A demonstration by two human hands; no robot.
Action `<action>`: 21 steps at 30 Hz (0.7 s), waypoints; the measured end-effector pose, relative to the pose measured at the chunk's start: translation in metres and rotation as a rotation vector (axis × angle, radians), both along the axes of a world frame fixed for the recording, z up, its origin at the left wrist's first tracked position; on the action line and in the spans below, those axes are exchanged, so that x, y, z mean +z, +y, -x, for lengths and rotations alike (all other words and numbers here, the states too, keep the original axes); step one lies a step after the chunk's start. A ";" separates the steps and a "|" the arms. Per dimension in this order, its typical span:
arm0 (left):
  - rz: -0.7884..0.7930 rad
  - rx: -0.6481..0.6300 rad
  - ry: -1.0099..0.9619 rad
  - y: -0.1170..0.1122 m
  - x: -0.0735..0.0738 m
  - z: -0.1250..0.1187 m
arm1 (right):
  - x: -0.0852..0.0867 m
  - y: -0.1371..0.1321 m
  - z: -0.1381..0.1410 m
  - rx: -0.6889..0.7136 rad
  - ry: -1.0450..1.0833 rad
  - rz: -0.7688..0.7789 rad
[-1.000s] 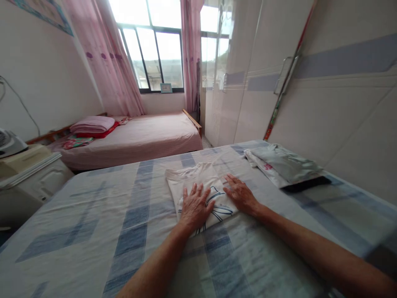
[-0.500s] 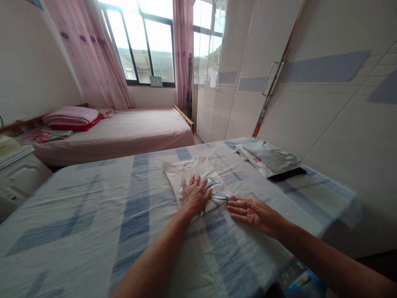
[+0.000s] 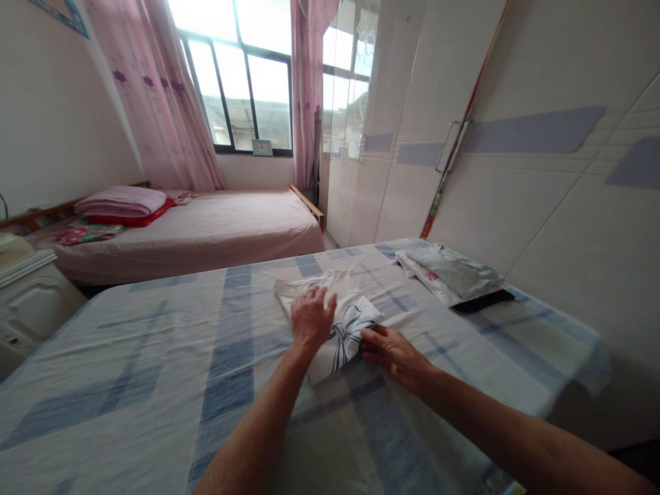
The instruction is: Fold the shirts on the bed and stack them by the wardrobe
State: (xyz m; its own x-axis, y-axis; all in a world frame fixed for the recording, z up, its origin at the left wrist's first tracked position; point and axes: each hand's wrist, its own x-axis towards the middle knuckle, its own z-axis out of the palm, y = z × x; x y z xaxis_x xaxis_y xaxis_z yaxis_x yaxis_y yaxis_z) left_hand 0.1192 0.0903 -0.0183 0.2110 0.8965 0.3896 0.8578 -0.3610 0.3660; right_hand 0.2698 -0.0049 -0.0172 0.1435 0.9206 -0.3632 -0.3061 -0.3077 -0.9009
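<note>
A folded white shirt [image 3: 324, 363] with a dark blue bow print lies on the bed in front of me. Over its upper left part rests my left hand [image 3: 312, 320], open, fingers spread and slightly raised; whether the palm presses on the cloth I cannot tell. At the shirt's right edge, beside the printed bow, my right hand [image 3: 396, 354] has its fingers curled around the fabric. Some of those fingertips are hidden by the cloth.
The bed's blue-and-white patterned sheet [image 3: 170, 357] spreads under everything. Several folded clothes [image 3: 454, 269] are stacked at the right, near the white wardrobe [image 3: 546, 227]. Beyond stands a pink-covered bed [image 3: 242, 220] with a folded pink blanket [image 3: 121, 201]. A white cabinet [image 3: 36, 302] borders the left.
My left hand has lifted from its flat press and shifted up-left on the shirt. My right hand has moved left and now grips the shirt's edge, showing more of the bow print.
</note>
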 end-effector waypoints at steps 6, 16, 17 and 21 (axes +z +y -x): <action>-0.041 0.428 0.096 0.040 -0.021 0.075 | -0.008 0.009 0.012 -0.106 0.034 -0.128; 0.116 0.452 0.191 0.051 -0.045 0.094 | -0.011 0.025 0.006 -0.177 0.239 -0.120; 0.119 0.453 0.203 0.052 -0.046 0.095 | -0.008 0.028 0.006 -0.174 0.259 -0.150; 0.125 0.451 0.236 0.054 -0.049 0.097 | 0.019 0.055 -0.007 -0.128 0.183 -0.277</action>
State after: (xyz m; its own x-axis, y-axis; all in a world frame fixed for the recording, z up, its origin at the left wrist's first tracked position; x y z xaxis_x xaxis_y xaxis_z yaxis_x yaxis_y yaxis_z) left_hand 0.0224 0.1442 -0.0673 -0.1377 0.9551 0.2625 0.9822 0.0976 0.1604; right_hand 0.2769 0.0500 0.0014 0.2201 0.9664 -0.1328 -0.4905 -0.0080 -0.8714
